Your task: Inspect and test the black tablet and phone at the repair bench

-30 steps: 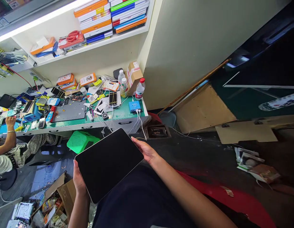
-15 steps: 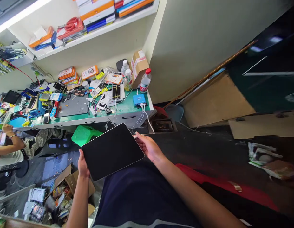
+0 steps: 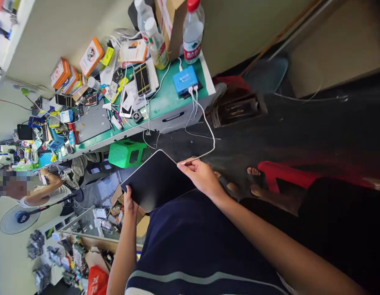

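Observation:
A tablet (image 3: 160, 184) with a dark screen lies tilted in front of my body. My left hand (image 3: 130, 201) grips its lower left edge, thumb on the front. At the opposite edge, my right hand (image 3: 199, 174) pinches the end of a white charging cable (image 3: 213, 141) against the tablet's side. Whether the plug sits in the port is hidden by my fingers. The cable loops back up to a blue charger box (image 3: 185, 80) on the workbench corner, where white plugs are inserted.
The green workbench (image 3: 165, 100) carries phones, orange boxes, tools and bottles (image 3: 193, 35). A green stool (image 3: 127, 153) stands below it. Another person (image 3: 45, 192) sits at the left near a fan (image 3: 22, 217). A red stool (image 3: 272, 174) and someone's feet are at the right.
My view has turned and moved nearer the bench's right end. The white cable now runs visibly to my right hand at the tablet's edge. Both hands still hold on.

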### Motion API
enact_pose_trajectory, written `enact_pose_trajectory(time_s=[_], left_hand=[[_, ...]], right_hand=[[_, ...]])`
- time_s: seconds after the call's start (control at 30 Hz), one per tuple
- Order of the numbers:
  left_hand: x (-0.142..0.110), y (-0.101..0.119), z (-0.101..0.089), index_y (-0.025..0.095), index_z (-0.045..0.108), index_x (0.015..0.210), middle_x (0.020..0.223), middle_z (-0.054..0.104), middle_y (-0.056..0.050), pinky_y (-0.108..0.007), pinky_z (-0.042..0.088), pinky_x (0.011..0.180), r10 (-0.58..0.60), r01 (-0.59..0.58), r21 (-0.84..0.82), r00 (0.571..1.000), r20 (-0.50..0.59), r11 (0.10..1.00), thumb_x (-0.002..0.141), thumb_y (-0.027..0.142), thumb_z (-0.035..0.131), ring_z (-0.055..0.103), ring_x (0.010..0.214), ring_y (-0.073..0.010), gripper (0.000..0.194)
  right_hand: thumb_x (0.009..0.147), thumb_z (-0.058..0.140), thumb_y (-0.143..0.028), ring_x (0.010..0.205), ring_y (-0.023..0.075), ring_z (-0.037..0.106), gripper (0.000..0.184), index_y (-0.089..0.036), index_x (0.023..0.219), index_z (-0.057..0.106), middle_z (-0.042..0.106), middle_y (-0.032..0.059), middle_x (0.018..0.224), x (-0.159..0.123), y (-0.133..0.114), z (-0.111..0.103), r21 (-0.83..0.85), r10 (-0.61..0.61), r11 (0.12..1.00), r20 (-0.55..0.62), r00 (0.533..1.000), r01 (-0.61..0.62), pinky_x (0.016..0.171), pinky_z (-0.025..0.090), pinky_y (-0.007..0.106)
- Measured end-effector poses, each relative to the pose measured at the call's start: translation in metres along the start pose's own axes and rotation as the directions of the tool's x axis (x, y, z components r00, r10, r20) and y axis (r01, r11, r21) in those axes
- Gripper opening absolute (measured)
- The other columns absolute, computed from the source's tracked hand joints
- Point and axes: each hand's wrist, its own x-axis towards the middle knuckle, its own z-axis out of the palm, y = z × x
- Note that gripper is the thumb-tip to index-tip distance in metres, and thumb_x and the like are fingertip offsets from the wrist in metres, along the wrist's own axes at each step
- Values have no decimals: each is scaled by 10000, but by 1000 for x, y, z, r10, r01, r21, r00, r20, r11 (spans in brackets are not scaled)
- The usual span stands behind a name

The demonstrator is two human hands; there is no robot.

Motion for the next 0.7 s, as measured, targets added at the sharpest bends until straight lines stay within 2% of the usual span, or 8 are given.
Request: enact_pose_trajectory(time_s=[0.17,0.4,0.57,0.7], left_hand=[[-29,6,0,229,726,1169,1281,747,-113,-456,519,1123,106,-102,45,990,-92,994,798,549,859,663,1282,-305,507],[-49,18,9,203,709,1229,1276,745,-136,-467,510,1134,196,-192,41,973,-123,980,807,581,836,653,1300,-310,581],[-58,17,18,200,695,1282,1248,758,-134,-467,542,1096,221,-213,68,965,-140,975,827,550,832,695,1232,-307,591],[-68,21,17,205,717,1233,1196,779,-116,-446,563,1065,224,-216,70,964,-145,974,830,518,841,716,1187,-301,525]], right_hand=[[752,765,-767,962,290,753,571,-228,942,743,800,86,971,8,10,-15,43,17,999,-1,1000,-17,934,550,418],[777,751,-772,971,292,757,574,-232,970,746,799,89,979,4,2,-14,138,-26,990,97,995,12,923,574,419],[761,720,-813,915,289,751,611,-225,924,714,782,96,929,11,15,-9,105,-45,993,-20,999,47,859,583,403],[788,733,-750,714,205,734,530,-252,909,599,761,41,894,19,8,-22,331,91,943,-136,987,-42,690,585,319]])
